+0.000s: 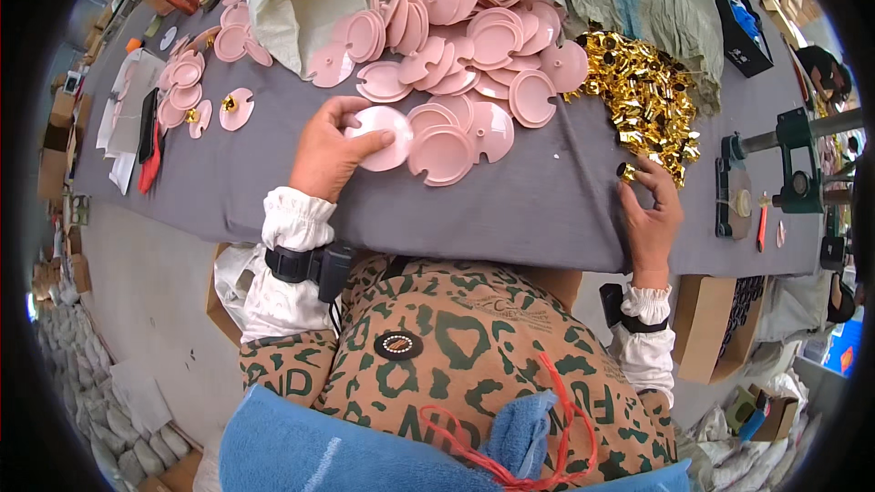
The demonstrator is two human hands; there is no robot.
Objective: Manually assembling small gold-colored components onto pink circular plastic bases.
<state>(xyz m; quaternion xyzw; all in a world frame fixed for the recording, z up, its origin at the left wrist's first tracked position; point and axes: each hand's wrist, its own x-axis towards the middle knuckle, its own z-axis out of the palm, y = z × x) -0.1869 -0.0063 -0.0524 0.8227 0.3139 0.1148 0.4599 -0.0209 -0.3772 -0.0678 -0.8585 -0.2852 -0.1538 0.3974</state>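
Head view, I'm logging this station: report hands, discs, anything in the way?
Left hand: holding pale disc. Right hand: pinching gold piece. Pink discs heaped beside left hand; white bag over heap's far side.

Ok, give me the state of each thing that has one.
Left hand: closed on pale disc
Pale disc: held, off the pile
Right hand: pinching gold piece
Gold piece: held at the fingertips
Pink lids: loosely piled
Gold pieces: heaped
White sack: mouth open
Right-hand cardboard box: open, dark items inside
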